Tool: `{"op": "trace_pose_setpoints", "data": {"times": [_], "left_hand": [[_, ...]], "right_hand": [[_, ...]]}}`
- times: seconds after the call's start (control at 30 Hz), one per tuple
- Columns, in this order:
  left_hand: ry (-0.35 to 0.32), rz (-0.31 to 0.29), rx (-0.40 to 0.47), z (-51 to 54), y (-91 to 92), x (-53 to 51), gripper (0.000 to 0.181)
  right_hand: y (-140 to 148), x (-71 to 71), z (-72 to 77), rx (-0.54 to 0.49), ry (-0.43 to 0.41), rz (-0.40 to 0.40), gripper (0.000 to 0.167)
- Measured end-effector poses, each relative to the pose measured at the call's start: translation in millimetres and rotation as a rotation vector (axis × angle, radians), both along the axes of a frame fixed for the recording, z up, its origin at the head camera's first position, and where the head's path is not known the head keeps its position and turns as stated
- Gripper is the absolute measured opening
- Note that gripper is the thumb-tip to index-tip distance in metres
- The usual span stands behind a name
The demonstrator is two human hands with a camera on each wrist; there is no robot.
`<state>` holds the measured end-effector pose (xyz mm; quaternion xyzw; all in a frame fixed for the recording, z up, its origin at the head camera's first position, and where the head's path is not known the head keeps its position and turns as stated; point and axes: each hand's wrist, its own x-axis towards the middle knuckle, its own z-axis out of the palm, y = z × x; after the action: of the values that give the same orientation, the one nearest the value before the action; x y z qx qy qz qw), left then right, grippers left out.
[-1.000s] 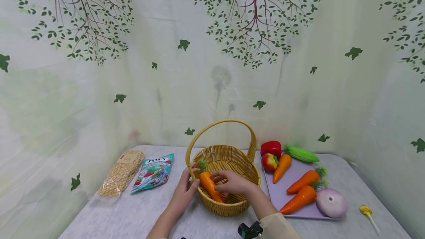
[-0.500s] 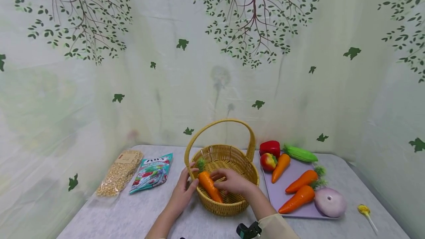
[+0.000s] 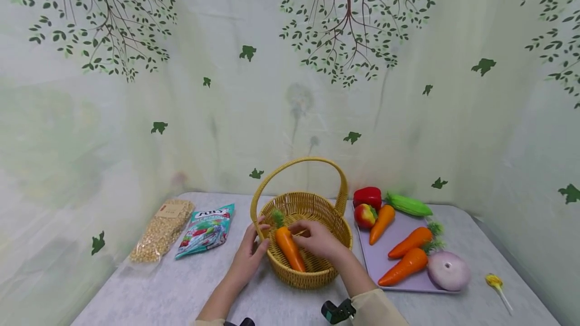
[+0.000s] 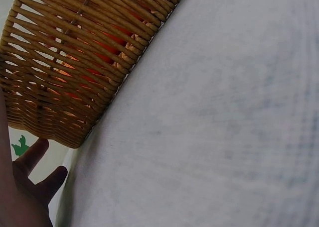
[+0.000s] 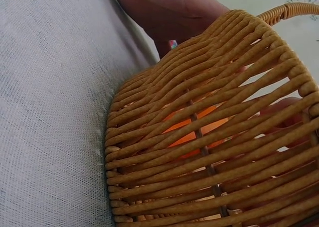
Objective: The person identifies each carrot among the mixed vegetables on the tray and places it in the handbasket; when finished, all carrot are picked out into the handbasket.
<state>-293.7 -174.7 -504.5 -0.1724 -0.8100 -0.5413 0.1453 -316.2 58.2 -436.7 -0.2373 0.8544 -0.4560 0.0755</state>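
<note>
A yellow-brown wicker basket [image 3: 304, 279] with a tall arched handle stands on the table. Inside it, an orange carrot [image 3: 290, 249] with a green top lies slanted along the near left side. My left hand [image 3: 246, 253] grips the basket where the handle meets the left rim. In the left wrist view, two of its fingers [image 4: 34, 155] stick out beside the weave. My right hand [image 3: 317, 239] is over the basket's inside, its fingers loosely bent at the carrot's right edge. Whether they touch the carrot is unclear. Through the weave the carrot [image 5: 199, 130] shows orange.
To the right, a lilac tray [image 3: 372, 260] bears several carrots, a red pepper [image 3: 368, 196], a peach-like fruit [image 3: 364, 216], a green vegetable [image 3: 410, 205] and a purple onion [image 3: 448, 270]. A lollipop [image 3: 495, 281] lies farther right. At left are a candy bag [image 3: 206, 230] and a grain bag [image 3: 163, 230].
The carrot has shifted slightly to the right inside the basket. My right hand has risen a little off it. My left hand stays at the handle's base.
</note>
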Motion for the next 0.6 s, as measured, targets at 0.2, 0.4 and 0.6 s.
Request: {"op": "trace_pose_setpoints", "data": {"times": [0.2, 0.4, 0.6], "left_hand": [[0.010, -0.014, -0.002, -2.1, -2.0, -0.1, 0.040], [-0.001, -0.013, -0.004, -1.5, -2.2, -1.2, 0.044], [0.016, -0.020, 0.007, -1.4, -1.4, -0.1, 0.043]], "right_hand": [[-0.9, 2.3, 2.1, 0.013, 0.013, -0.024, 0.027], [-1.3, 1.8, 4.5, 0.013, 0.112, -0.057, 0.024], [-0.5, 7.2, 5.2, -0.052, 0.221, -0.131, 0.024]]}}
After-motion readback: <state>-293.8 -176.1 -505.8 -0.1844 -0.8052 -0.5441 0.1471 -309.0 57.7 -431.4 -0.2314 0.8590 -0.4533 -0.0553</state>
